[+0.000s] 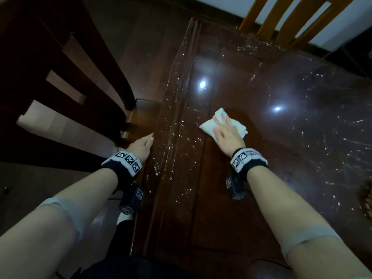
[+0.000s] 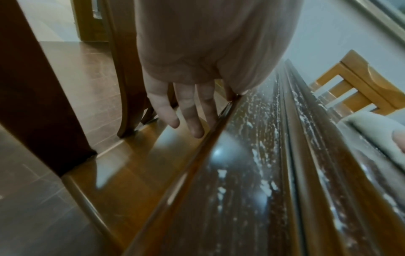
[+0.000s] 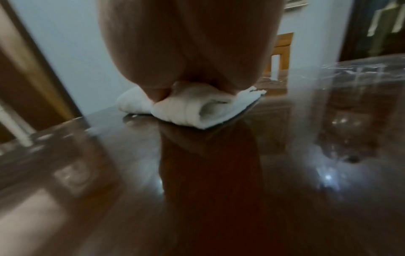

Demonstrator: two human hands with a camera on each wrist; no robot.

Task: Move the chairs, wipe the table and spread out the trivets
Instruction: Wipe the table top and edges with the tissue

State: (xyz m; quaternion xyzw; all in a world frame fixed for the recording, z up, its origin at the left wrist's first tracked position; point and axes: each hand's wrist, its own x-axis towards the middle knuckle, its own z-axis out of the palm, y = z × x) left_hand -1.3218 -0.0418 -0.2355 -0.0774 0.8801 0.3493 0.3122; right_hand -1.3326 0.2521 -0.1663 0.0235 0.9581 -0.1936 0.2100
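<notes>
Head view shows wiping under way: my right hand (image 1: pixel 228 133) presses flat on the white cloth (image 1: pixel 223 124) on the table (image 1: pixel 221 208), my left hand (image 1: pixel 142 146) rests open-fingered at its still-speckled edge, a dark chair (image 1: pixel 66 81) stands beside it, and no trivets are laid out.

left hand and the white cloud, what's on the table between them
Head view: between the left hand at the edge and the white cloth lies bare table rim, its grooves flecked with white residue.
</notes>
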